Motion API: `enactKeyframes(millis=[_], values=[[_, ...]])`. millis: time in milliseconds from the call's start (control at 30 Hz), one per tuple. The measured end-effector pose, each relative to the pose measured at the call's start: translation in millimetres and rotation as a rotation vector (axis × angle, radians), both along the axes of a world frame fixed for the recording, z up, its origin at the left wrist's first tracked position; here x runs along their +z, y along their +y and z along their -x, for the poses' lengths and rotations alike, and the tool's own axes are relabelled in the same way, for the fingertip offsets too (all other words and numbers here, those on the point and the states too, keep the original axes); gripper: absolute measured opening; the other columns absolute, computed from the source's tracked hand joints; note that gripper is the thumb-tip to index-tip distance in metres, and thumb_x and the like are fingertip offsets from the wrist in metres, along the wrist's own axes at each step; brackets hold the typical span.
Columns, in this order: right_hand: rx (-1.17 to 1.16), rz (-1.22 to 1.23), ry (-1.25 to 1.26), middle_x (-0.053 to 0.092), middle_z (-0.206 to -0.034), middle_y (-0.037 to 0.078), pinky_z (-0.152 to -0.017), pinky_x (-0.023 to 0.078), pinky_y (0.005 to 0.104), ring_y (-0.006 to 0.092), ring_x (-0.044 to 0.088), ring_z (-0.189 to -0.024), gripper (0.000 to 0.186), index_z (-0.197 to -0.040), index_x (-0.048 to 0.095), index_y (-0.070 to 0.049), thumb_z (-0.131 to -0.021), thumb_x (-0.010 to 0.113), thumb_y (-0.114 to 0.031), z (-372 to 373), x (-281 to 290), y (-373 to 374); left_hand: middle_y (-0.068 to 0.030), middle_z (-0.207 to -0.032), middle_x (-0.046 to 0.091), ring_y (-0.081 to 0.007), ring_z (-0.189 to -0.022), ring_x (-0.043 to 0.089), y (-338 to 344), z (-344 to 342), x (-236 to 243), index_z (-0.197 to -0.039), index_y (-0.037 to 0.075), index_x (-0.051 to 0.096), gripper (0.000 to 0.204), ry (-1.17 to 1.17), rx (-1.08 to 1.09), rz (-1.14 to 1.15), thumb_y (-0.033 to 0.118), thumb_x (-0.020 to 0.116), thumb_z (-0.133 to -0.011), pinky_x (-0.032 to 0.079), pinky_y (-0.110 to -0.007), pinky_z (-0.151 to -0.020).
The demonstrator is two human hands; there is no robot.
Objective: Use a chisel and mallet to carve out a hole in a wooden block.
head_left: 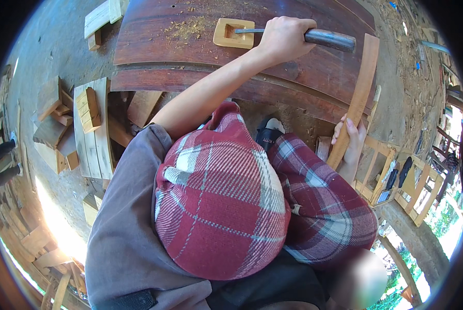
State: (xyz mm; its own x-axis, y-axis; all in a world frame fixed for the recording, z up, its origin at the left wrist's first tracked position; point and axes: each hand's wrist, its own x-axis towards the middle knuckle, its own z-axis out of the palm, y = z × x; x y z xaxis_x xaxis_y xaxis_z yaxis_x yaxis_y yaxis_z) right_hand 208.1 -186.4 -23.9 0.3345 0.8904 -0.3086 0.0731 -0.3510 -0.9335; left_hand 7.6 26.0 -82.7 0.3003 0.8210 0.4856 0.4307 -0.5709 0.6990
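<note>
My left hand [287, 39] is closed around a chisel [332, 40], with its dark round handle sticking out to the right. The metal blade lies nearly flat, its tip inside the square recess of a small pale wood block [219, 37]. That block rests on a dark reddish wooden workbench [154, 41], and wood chips [193, 27] are scattered to its left. In my right hand [353, 138] is a long flat wooden bar [362, 77], gripped near its lower end. The bar stands up past the bench's right edge, its upper end just right of the chisel handle.
At the left, several wood offcuts [50, 132] lie on the concrete floor beside a low plank stool [90, 150] with a chipped block [88, 109] on it. A wooden frame rack [420, 191] with tools stands at the right. My knees in plaid cloth [221, 206] are close to the bench.
</note>
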Motion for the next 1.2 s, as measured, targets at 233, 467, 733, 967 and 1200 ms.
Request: enactKeyframes(millis=[233, 467, 733, 967, 1200], values=[[-0.093, -0.196, 0.152, 0.055, -0.063, 0.009, -0.045, 0.049, 0.0268, 0.0157, 0.054, -0.048, 0.035, -0.104, 0.051, 0.001, -0.09, 0.059, -0.031, -8.9, 1.6, 1.8, -0.0106, -0.072, 0.067, -0.0325, -0.069, 0.067, 12.5, -4.9, -7.7, -0.091, 0.015, 0.071, 0.021, 0.027, 0.061, 0.044, 0.032, 0.07, -0.079, 0.054, -0.042, -0.065], [-0.027, 0.038, -0.135, 0.057, -0.065, 0.01, -0.04, 0.047, 0.0273, 0.015, 0.055, -0.046, 0.036, -0.101, 0.055, 0.002, -0.087, 0.065, -0.03, 8.3, -4.9, 10.3, -0.0103, -0.071, 0.068, -0.0322, -0.068, 0.067, 6.7, -2.9, -15.7, -0.088, 0.016, 0.071, 0.018, 0.162, 0.015, 0.052, 0.03, 0.069, -0.077, 0.054, -0.043, -0.065], [-0.036, 0.065, 0.066, 0.058, -0.064, 0.008, -0.041, 0.047, 0.0266, 0.0143, 0.057, -0.047, 0.035, -0.099, 0.058, 0.002, -0.086, 0.071, -0.028, 29.6, -22.6, 16.6, -0.0186, -0.075, 0.066, -0.0396, -0.075, 0.066, 7.1, 0.8, 1.6, -0.082, 0.01, 0.066, 0.012, 0.177, -0.047, 0.163, 0.021, 0.065, -0.078, 0.052, -0.05, -0.067], [-0.091, -0.123, 0.092, 0.058, -0.065, 0.008, -0.044, 0.048, 0.0269, 0.0133, 0.058, -0.053, 0.031, -0.099, 0.058, -0.001, -0.088, 0.068, -0.028, 13.0, -6.8, 21.2, -0.0184, -0.073, 0.066, -0.0393, -0.073, 0.066, 8.3, -3.1, -7.8, -0.08, 0.01, 0.067, 0.013, 0.098, -0.03, 0.094, 0.022, 0.065, -0.077, 0.052, -0.05, -0.066], [-0.1, -0.048, 0.002, 0.056, -0.063, 0.009, -0.044, 0.047, 0.0278, 0.0141, 0.055, -0.048, 0.031, -0.101, 0.058, 0.001, -0.089, 0.066, -0.027, 12.8, -10.1, 17.1, -0.018, -0.073, 0.066, -0.039, -0.072, 0.066, 5.6, 5.1, -7.5, -0.079, 0.01, 0.067, 0.011, 0.162, 0.042, 0.125, 0.021, 0.065, -0.077, 0.052, -0.05, -0.065]])
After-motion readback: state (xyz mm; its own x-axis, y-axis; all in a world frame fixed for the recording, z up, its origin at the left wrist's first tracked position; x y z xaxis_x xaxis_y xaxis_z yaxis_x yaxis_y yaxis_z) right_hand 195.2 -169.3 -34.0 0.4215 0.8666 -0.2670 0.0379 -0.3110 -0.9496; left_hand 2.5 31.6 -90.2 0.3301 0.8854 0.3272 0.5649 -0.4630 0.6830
